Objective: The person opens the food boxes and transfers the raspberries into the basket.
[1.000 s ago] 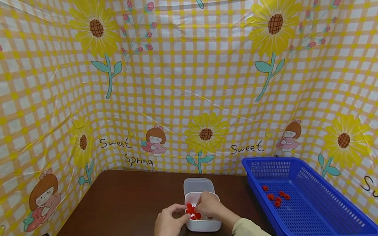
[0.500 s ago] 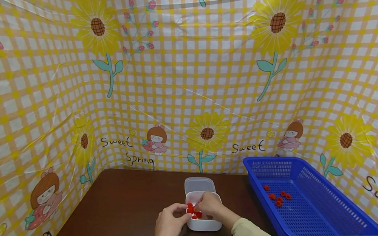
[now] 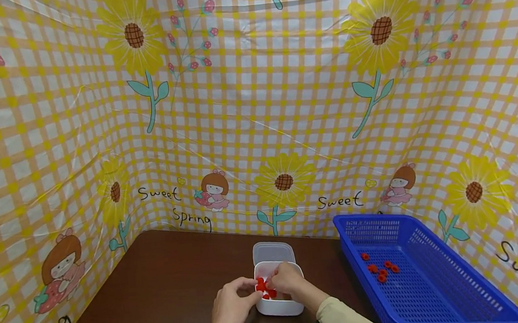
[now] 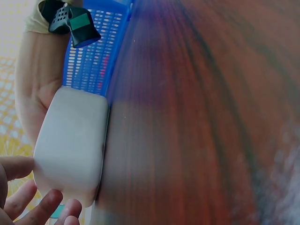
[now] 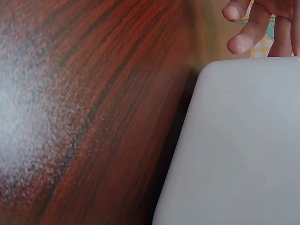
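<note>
A small white box (image 3: 280, 307) stands on the table with several small red pieces (image 3: 261, 285) inside. At its left rim my left hand (image 3: 232, 307) rests with thumb and index finger spread, the tips right at the edge. From the right my right hand (image 3: 290, 279) reaches down into the box, fingers bent, tips among the red pieces; I cannot tell whether it pinches one. In the left wrist view the white wall (image 4: 72, 140) hides the contents, with loosely bent left fingers (image 4: 47, 206) near its close end. The right wrist view shows the outer wall (image 5: 234, 150).
Behind the box lies a translucent lid (image 3: 273, 252). To the right stands a blue perforated basket (image 3: 429, 303), several more red pieces (image 3: 382, 274) in it. Brown tabletop (image 3: 159, 296) extends left. A checked, flowered cloth (image 3: 235, 106) hangs around the back and sides.
The red pieces under the right fingertips have shifted slightly within the box. Both hands stay at nearly the same place; the head view has moved a little.
</note>
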The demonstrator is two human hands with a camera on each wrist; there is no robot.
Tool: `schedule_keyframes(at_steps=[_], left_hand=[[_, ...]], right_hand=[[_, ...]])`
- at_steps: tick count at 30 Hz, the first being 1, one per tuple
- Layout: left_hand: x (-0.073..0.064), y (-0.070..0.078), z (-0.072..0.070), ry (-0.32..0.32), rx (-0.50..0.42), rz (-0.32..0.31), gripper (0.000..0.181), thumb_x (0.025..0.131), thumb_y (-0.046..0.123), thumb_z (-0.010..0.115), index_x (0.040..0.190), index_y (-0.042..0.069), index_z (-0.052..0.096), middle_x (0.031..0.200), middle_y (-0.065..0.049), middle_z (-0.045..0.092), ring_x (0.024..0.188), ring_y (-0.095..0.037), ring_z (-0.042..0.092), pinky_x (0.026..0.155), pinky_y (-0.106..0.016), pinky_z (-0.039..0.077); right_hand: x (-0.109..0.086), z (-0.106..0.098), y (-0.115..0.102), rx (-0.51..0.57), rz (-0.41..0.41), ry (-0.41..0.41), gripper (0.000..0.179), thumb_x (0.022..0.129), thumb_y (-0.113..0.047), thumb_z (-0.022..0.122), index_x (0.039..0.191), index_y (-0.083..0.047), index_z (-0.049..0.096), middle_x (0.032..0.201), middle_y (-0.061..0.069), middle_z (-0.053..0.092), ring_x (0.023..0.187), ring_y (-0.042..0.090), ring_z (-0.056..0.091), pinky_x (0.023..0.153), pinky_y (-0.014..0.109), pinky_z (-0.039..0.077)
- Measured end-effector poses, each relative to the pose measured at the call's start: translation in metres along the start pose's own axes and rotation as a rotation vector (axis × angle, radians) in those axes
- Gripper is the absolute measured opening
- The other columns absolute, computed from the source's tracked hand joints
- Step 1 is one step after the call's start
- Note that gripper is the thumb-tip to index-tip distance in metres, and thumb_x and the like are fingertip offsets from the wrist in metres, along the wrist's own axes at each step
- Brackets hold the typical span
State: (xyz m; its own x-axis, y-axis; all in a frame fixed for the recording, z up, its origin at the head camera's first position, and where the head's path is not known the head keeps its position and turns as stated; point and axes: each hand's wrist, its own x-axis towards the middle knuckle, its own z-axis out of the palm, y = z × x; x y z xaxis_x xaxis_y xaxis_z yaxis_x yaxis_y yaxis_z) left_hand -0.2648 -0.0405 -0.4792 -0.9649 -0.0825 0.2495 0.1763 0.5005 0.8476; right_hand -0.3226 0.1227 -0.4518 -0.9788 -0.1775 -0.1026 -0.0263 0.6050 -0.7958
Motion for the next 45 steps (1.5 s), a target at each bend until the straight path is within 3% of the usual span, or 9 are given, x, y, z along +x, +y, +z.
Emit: schedule_keyframes(at_steps=[9,19,34,40,45], left_hand=[[0.0,0.0,0.0,-0.003,-0.01,-0.003,0.021,0.082,0.034,0.08,0.101,0.024,0.078,0.089,0.01,0.073,0.076,-0.008,0.061,0.061,-0.031,0.041],[0.0,0.0,0.0,-0.002,-0.005,0.009,0.021,0.081,0.034,0.081,0.1,0.025,0.078,0.085,0.015,0.072,0.075,-0.007,0.06,0.061,-0.03,0.04],[-0.001,0.0,0.0,-0.006,-0.003,-0.003,0.021,0.081,0.034,0.081,0.1,0.025,0.077,0.089,0.01,0.073,0.072,-0.007,0.058,0.06,-0.031,0.04],[-0.002,0.001,-0.001,-0.006,-0.012,-0.001,0.022,0.08,0.034,0.081,0.1,0.023,0.078,0.089,0.011,0.073,0.074,-0.009,0.059,0.06,-0.031,0.04],[-0.002,0.002,-0.001,-0.013,-0.01,-0.007,0.023,0.08,0.033,0.082,0.101,0.023,0.077,0.089,0.011,0.072,0.072,-0.009,0.057,0.06,-0.031,0.04]], right_hand=[[0.001,0.001,0.0,-0.006,0.004,-0.003,0.005,0.084,0.0,0.068,0.082,0.003,0.071,0.067,0.004,0.063,0.048,0.011,0.04,0.044,0.019,0.034],[0.001,0.0,0.0,-0.025,0.005,0.01,0.005,0.084,-0.001,0.068,0.082,0.0,0.073,0.066,0.004,0.063,0.043,0.009,0.036,0.041,0.018,0.033],[0.004,-0.002,-0.001,-0.049,0.032,0.023,0.009,0.087,-0.004,0.069,0.08,-0.001,0.072,0.066,0.007,0.061,0.04,0.011,0.034,0.038,0.02,0.031],[0.0,-0.011,-0.012,-0.067,0.009,0.025,0.008,0.089,-0.006,0.069,0.088,0.0,0.074,0.058,-0.001,0.047,0.04,0.007,0.029,0.038,0.019,0.028],[-0.002,-0.027,-0.02,-0.07,-0.005,0.038,0.01,0.089,-0.008,0.07,0.093,-0.001,0.077,0.07,0.0,0.055,0.044,0.007,0.027,0.041,0.02,0.031]])
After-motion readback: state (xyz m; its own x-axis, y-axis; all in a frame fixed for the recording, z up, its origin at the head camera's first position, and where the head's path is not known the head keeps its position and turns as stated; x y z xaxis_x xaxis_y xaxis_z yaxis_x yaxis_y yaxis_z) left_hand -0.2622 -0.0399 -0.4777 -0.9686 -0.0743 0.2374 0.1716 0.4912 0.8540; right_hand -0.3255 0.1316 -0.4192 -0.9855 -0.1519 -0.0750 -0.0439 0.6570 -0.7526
